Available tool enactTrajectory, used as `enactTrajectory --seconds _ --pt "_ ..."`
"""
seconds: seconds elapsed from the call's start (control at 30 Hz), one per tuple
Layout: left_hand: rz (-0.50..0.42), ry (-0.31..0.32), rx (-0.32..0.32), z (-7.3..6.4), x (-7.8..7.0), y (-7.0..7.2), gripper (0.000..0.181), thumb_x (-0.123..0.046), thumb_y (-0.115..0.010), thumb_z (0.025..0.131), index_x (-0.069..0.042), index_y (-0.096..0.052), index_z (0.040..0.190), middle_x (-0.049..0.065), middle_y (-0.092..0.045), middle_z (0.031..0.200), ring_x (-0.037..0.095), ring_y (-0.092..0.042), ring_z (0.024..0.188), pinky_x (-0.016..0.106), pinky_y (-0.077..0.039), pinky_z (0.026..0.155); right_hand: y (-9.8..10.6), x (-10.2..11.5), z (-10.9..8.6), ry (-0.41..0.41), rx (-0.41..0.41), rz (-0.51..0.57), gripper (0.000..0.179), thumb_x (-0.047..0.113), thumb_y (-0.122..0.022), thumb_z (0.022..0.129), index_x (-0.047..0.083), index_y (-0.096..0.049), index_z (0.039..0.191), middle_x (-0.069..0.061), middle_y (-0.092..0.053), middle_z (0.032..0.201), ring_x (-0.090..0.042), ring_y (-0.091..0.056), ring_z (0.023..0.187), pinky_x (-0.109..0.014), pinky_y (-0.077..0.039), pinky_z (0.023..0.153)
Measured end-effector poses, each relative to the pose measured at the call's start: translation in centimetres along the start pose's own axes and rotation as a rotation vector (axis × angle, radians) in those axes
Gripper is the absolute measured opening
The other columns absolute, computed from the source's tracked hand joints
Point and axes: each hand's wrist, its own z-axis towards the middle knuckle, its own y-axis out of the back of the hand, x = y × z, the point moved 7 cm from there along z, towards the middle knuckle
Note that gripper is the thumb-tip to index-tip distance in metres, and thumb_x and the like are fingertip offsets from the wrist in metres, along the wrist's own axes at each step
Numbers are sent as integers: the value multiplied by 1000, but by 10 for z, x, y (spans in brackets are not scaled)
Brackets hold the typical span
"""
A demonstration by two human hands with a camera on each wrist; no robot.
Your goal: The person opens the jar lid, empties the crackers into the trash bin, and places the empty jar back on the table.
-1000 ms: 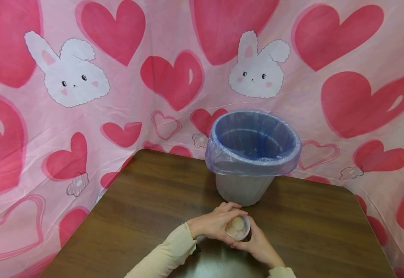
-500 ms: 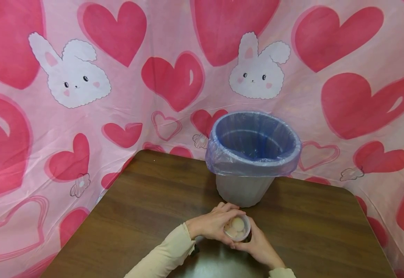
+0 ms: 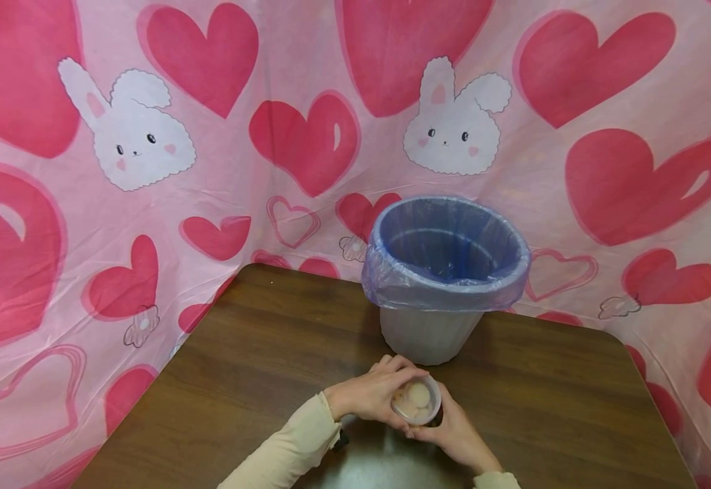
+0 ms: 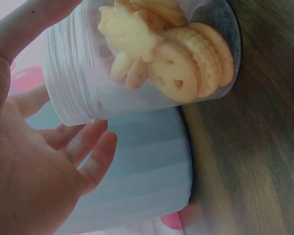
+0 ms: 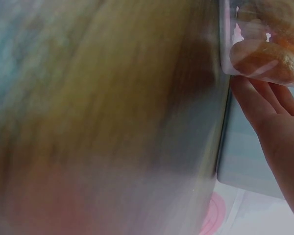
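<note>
A clear round jar (image 3: 416,402) stands upright on the wooden table, with a ribbed translucent lid (image 4: 71,73) around its top. Cookies (image 4: 174,73) of several shapes show through its wall, some round, one with holes like a face. My left hand (image 3: 375,394) grips the lid from the left, thumb on one side and fingers curved on the other. From the right, my right hand (image 3: 458,429) holds the jar's body; its fingers (image 5: 257,100) lie against the wall, and their tips are partly hidden behind the jar.
Just behind the jar stands a pale waste bin (image 3: 425,336) lined with a bluish translucent bag (image 3: 447,297). A brown wooden table (image 3: 257,339) spreads around the hands. A pink cloth (image 3: 221,170) with hearts and rabbits hangs behind it.
My left hand has shifted slightly left at the lid, and a little more of the jar's top shows. My right hand stays nearly still on the jar.
</note>
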Motion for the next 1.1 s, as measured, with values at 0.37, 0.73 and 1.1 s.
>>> enactTrajectory --seconds 0.37,0.73,1.1 --pt "-6 7 -9 -3 2 1 89 -37 -86 69 -22 -40 144 1 -45 128 14 -40 114 28 -38 96 -1 -2 1 -14 7 17 91 27 -88 65 22 -39 141 1 -51 139 -16 -49 120 -26 -43 96" --pt "-52 37 -11 -5 7 0 88 -38 -85 70 -25 -39 144 0 -44 125 13 -40 113 29 -39 95 -1 -3 1 -31 -2 32 90 25 -89 63 25 -41 139 4 -52 137 -15 -49 120 -25 -42 96" --pt "-58 66 -6 -7 10 3 88 -36 -85 70 -24 -40 144 0 -45 125 12 -40 113 29 -38 95 -1 -2 1 -20 1 26 88 23 -89 64 21 -41 139 1 -52 137 -18 -49 121 -26 -42 96"
